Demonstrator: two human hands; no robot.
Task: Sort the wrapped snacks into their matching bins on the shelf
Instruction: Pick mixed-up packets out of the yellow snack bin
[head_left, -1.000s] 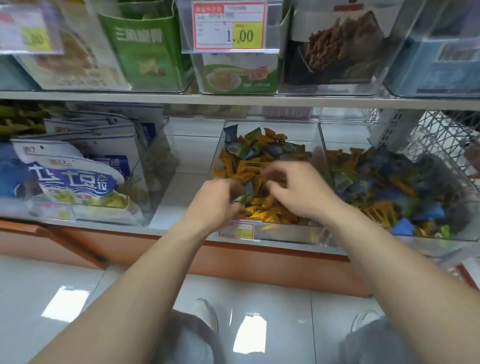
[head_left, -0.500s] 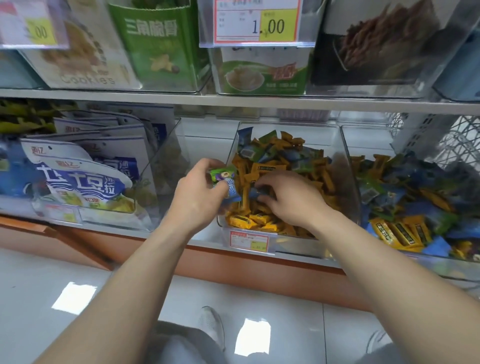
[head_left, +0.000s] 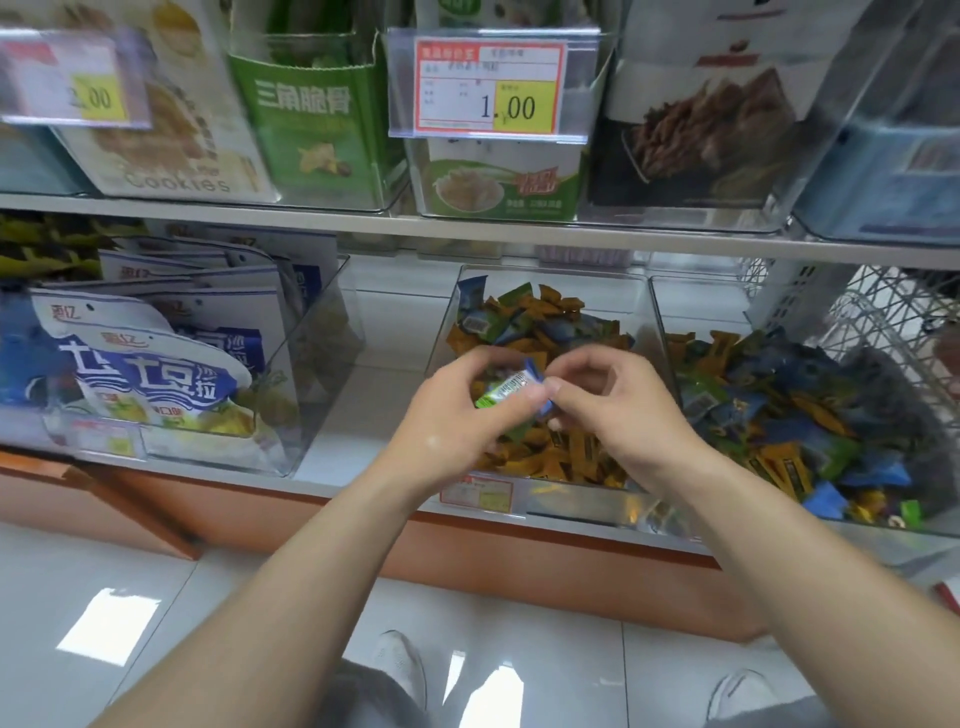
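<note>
— What sits around the price tag (head_left: 491, 85) marked 1.00?
— Just left of it is a green box (head_left: 311, 109), then a cookies box (head_left: 171, 140) behind a second tag (head_left: 72, 78) reading 2.00. Right of it is a dark box (head_left: 711, 130) picturing brown sticks.
— And lower?
— Down-left, blue-and-white bags (head_left: 150, 364). Down-right, a wire basket (head_left: 893, 317). Far below, pale shoes (head_left: 400, 667) on glossy floor tiles (head_left: 104, 597).

Left price tag (head_left: 72, 83) blurred, bin label (head_left: 483, 496) partly hidden, snack (head_left: 506, 388) print unreadable
</note>
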